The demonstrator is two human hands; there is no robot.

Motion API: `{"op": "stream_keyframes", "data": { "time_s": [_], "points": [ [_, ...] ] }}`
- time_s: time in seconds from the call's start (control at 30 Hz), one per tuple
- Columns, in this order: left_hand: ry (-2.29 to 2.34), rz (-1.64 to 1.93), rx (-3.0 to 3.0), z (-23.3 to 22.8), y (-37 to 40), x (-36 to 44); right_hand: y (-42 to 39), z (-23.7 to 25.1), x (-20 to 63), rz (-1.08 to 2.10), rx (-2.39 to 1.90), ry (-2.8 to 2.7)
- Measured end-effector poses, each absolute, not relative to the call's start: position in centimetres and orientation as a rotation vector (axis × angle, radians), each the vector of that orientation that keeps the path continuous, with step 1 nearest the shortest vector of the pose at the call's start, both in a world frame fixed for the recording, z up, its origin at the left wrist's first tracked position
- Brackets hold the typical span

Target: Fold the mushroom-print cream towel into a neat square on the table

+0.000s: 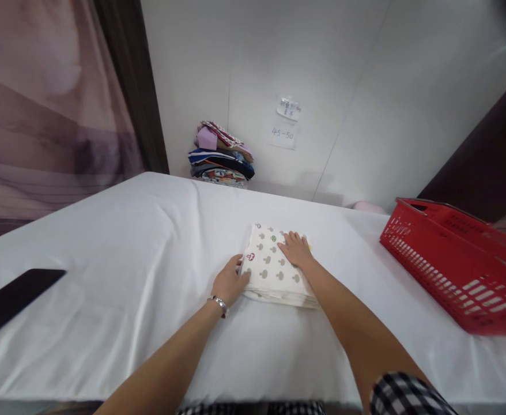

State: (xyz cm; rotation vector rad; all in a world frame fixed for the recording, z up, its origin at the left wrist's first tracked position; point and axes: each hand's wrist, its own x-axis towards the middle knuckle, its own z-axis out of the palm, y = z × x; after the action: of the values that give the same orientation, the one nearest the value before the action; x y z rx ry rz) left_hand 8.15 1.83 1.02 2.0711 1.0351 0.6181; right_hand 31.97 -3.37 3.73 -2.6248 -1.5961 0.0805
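A folded cream cloth (272,262) printed with grey, red and green mushroom shapes lies on the white-covered table in front of me. My left hand (230,280), with a silver bracelet at the wrist, grips the cloth's left edge. Its thumb rests on top, and the other fingers are at the side, partly hidden. My right hand (297,250) lies flat on the upper right part of the cloth with its fingers spread. Several layers show along the cloth's near edge.
A red plastic basket (447,259) with a metal handle stands at the right. On the left lies a flat black object (15,300), perhaps a phone. Beyond the far table edge rises a stack of folded fabrics (222,155), against a white wall with paper notes (283,136).
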Motion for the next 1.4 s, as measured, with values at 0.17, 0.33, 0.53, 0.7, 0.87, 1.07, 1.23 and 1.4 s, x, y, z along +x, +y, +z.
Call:
{"op": "stream_keyframes", "data": {
  "time_s": [0.17, 0.33, 0.53, 0.7, 0.87, 1.07, 1.23, 1.4],
  "points": [
    [1.044, 0.575, 2.078, 1.1, 1.6, 8.2, -3.0, 1.6, 33.2, 0.036, -2.615, -1.602],
    [1.056, 0.611, 2.066, 1.1, 1.4, 8.4, -2.1, 2.2, 33.1, 0.14, -2.639, -1.57],
    [1.093, 0.599, 2.002, 1.3, 1.3, 8.6, 2.5, 2.6, 29.6, 0.221, -2.461, -1.765],
    [1.07, 0.599, 2.002, 1.0, 1.4, 8.7, 4.6, 2.2, 28.1, 0.209, -2.452, -1.733],
    [1.064, 0.6, 1.991, 0.8, 1.5, 8.6, 3.4, 2.4, 28.2, 0.236, -2.429, -1.767],
    [1.078, 0.512, 1.956, 1.8, 1.5, 8.3, -2.5, 3.0, 31.3, 0.25, -2.501, -1.639],
    [1.097, 0.472, 1.822, 2.0, 1.8, 8.2, -9.1, 2.2, 33.8, 0.33, -2.421, -1.001],
    [1.053, 0.445, 1.547, 1.4, 2.4, 8.5, -13.6, 1.4, 32.1, 0.521, -2.072, -0.634]
  ]
}}
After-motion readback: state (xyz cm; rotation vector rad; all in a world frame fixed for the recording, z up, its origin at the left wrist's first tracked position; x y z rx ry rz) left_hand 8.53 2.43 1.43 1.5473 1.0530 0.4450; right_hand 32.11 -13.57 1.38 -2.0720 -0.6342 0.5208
